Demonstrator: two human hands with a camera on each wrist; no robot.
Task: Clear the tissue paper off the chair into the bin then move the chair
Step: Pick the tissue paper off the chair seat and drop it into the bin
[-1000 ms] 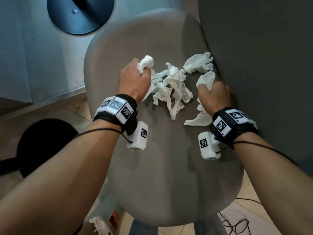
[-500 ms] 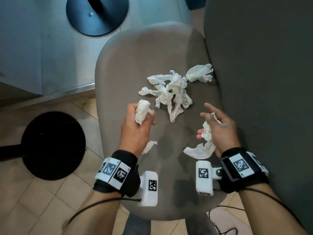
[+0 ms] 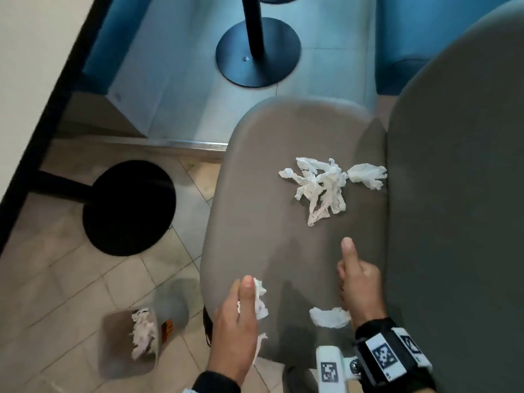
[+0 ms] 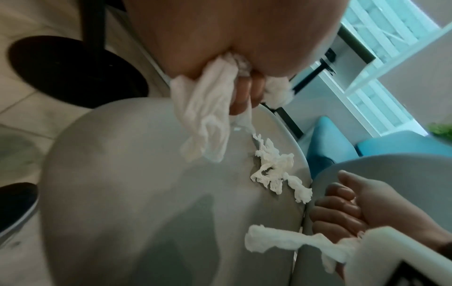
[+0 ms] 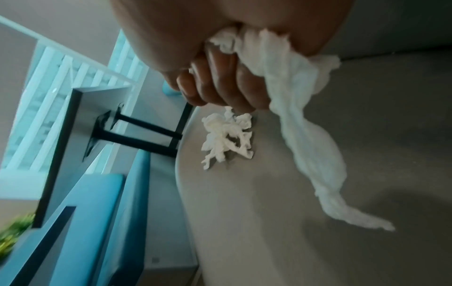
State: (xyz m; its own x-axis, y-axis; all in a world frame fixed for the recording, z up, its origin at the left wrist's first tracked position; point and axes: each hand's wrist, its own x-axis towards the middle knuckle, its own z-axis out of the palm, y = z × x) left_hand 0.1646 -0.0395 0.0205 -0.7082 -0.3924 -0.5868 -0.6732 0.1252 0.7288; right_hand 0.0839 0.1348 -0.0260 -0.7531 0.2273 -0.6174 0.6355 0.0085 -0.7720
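Over the chair [image 3: 255,211] edge, both hands have drawn back from the pile [image 3: 320,185], left hand [image 3: 235,330] and right hand [image 3: 360,290] gripping tissue

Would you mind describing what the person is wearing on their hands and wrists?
Both hands are bare, with no gloves or sleeves. The right hand has a black wrist strap carrying white plates printed with black square fiducial markers, and a white boxy camera unit, also marked, juts out beside it. Only a black strap edge shows behind the left hand.
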